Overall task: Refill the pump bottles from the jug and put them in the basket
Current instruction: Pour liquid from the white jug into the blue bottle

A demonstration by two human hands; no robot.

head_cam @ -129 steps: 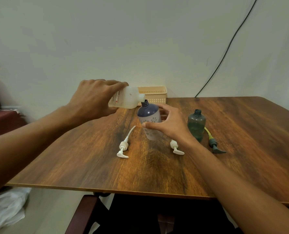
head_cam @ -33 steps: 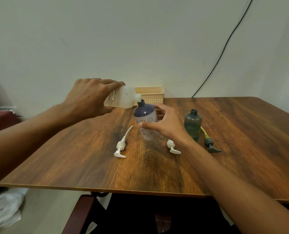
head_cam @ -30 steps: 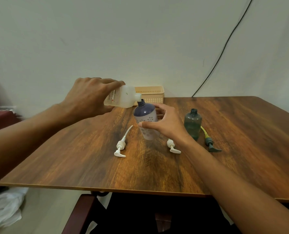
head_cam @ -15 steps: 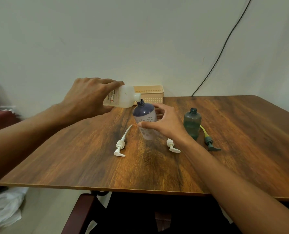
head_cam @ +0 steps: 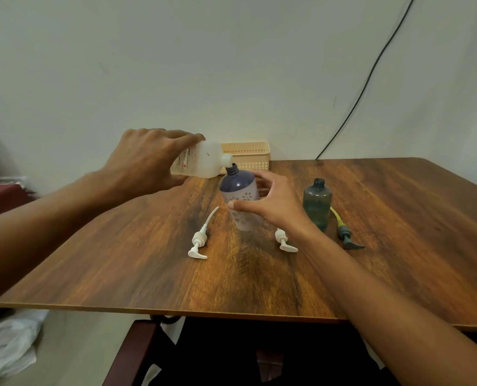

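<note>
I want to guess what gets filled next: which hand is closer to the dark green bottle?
The right hand. It holds the purple bottle just beside the dark green bottle, without touching it. The left hand is farther off, past the purple bottle, holding the tilted jug.

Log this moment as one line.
step: refilling | left hand tips jug at purple bottle mouth | right hand grips purple bottle | green bottle uncapped
</note>
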